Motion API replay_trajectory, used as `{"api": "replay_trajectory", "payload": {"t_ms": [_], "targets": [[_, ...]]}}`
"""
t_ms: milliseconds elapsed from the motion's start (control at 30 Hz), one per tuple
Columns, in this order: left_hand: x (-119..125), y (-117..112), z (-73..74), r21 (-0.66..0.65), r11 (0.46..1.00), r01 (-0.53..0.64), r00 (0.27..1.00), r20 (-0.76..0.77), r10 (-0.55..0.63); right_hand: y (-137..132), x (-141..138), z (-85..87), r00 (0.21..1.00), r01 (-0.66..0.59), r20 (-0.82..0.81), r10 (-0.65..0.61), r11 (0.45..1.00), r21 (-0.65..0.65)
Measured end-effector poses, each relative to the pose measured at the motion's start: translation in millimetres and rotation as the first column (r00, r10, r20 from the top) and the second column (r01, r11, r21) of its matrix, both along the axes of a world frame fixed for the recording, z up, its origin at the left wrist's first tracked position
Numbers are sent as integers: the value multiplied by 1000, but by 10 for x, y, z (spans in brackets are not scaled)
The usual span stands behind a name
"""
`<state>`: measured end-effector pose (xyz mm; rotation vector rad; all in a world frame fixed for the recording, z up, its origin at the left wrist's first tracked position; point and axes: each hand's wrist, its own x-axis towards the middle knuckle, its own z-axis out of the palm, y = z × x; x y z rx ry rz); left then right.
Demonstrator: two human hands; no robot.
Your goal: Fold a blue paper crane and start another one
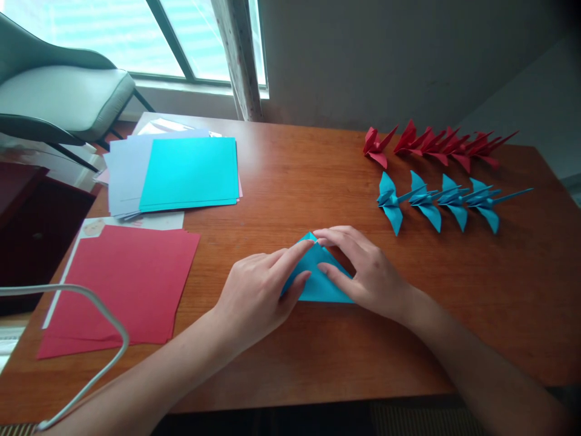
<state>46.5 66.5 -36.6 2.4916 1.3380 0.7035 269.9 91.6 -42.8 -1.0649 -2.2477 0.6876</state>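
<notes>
A sheet of blue origami paper [324, 287] lies on the table in front of me, folded into a triangle with its tip pointing away. My left hand [263, 283] grips its left side, with the index fingertip near the tip and the thumb bent over the paper. From the other side, my right hand [365, 266] has its fingers curled at the same tip, while its thumb rests over the right half. Both hands' fingertips almost meet at the top corner. Parts of the left and right edges are hidden under my hands.
Several blue paper cranes [389, 203] stand in a row at the right, and several red paper cranes [376, 146] behind them. Stacked blue sheets [193, 172] and red sheets [122, 284] lie at the left. A white cable [102, 309] loops near my left forearm. A chair [68, 97] stands beyond.
</notes>
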Motion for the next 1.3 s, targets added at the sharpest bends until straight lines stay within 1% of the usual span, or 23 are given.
{"api": "replay_trajectory", "payload": {"t_ms": [133,300,467,567,667,767,867,933,1067,1167,1300], "targets": [[4,5,40,-4,999,32,999,17,-32,-2,-29,-28,995,64,-67,-68,996,-67],[-13,7,92,-78,994,72,997,4,-72,13,-29,-33,991,112,-71,-117,991,-76],[-18,-31,134,-132,984,118,992,-32,-123,1,-25,6,995,95,-20,-96,994,-46],[-20,-51,145,-157,979,128,989,-48,-137,-14,-19,29,996,78,39,-77,997,-27],[-20,-57,131,-105,986,132,988,-67,-140,-30,-16,33,992,77,102,-76,997,-3],[3,-85,114,30,989,142,982,-133,-137,-41,-24,10,990,70,121,-73,997,28],[59,-179,118,162,971,176,968,-208,-141,-47,-36,-23,989,62,131,-66,998,33],[107,-269,121,214,956,200,967,-198,-158,-48,-41,-36,988,56,140,-59,998,25],[176,-401,93,202,953,225,953,-247,-173,-36,-34,-28,987,40,156,-39,999,-1],[185,-409,63,201,950,238,948,-260,-183,-8,-15,-3,989,41,144,-37,999,-24],[170,-385,56,231,948,221,956,-242,-165,32,9,18,994,74,77,-71,997,-27]]}}
